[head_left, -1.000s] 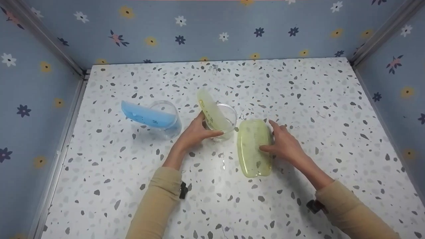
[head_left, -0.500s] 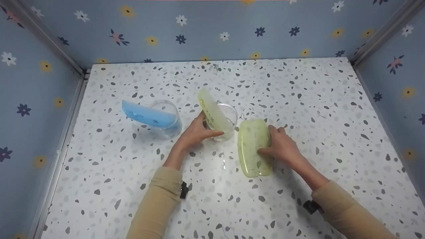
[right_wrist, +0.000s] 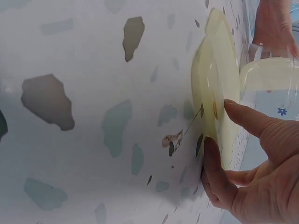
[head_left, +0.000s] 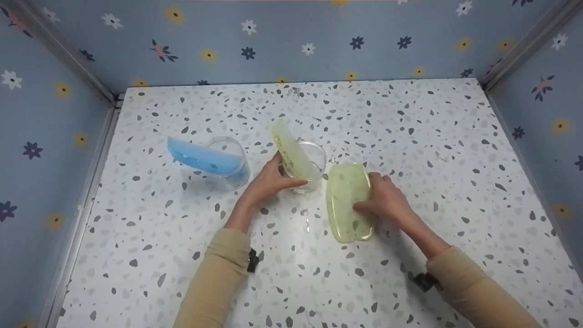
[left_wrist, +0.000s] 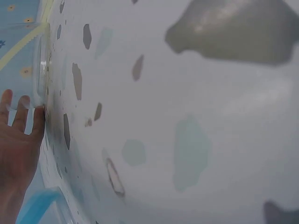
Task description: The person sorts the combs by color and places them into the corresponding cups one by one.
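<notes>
The clear cup [head_left: 324,159] is gripped low by the left hand [head_left: 266,184], the thumb laid across its near side and the fingers reached round its left side. Over to the right hand [head_left: 388,198], and the yellow comb [head_left: 341,200] is pinched at its right edge, the thumb pressed on its upper face, the fingers tucked along the edge! The hands are kept well apart, with the cup and that comb between them. The comb is placed on the table [head_left: 419,118], just right of the cup, its length pointed roughly toward the person; whether that right edge is lifted cannot be told. In the gripped cup, a second yellow comb [head_left: 294,152] is held at a slant, its top end stuck out past the rim to the far left. Farther left, a second clear cup [head_left: 241,175] is seen, and a blue comb [head_left: 202,157] is leaned in it, tipped out to the left! Both forearms are covered by tan sleeves [head_left: 209,282], a small black device [head_left: 253,261] worn at each wrist. The speckled white table is bordered by blue flowered walls [head_left: 273,41].
</notes>
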`<state>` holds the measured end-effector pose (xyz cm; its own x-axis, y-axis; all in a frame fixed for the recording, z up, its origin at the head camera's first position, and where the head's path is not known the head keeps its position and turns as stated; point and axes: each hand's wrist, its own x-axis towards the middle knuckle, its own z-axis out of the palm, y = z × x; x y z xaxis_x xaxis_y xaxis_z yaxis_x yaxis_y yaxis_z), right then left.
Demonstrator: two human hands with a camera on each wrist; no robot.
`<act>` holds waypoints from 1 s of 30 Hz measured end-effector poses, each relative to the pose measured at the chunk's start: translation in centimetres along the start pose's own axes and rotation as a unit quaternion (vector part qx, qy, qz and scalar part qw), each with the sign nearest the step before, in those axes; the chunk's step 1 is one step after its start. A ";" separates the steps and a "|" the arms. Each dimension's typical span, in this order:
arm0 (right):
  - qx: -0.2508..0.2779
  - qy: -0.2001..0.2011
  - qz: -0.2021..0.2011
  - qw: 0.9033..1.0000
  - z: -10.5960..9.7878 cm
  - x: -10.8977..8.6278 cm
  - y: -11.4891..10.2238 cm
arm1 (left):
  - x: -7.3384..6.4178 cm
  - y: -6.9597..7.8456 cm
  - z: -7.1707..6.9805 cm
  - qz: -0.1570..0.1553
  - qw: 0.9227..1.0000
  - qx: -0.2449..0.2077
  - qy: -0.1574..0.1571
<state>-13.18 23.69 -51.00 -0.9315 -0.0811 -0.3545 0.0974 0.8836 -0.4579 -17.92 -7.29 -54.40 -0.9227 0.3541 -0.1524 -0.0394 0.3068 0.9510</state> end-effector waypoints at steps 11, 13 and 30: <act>0.061 -0.012 0.007 0.998 -0.8 0.2 0.3 | 0.0 -0.1 0.1 -0.010 1.000 -0.009 0.000; 0.059 -0.014 0.009 0.998 -1.0 0.2 0.1 | 0.0 -0.1 0.1 -0.012 1.000 -0.006 0.002; 0.088 -0.019 0.006 0.996 -2.7 0.1 -1.3 | 0.0 -0.2 0.0 -0.005 1.000 0.005 0.004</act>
<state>-14.30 23.77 -48.28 -0.9162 -0.0925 -0.3900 0.1707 0.7903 -0.5884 -17.94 -7.31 -54.55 -0.9250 0.3448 -0.1596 -0.0445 0.3189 0.9467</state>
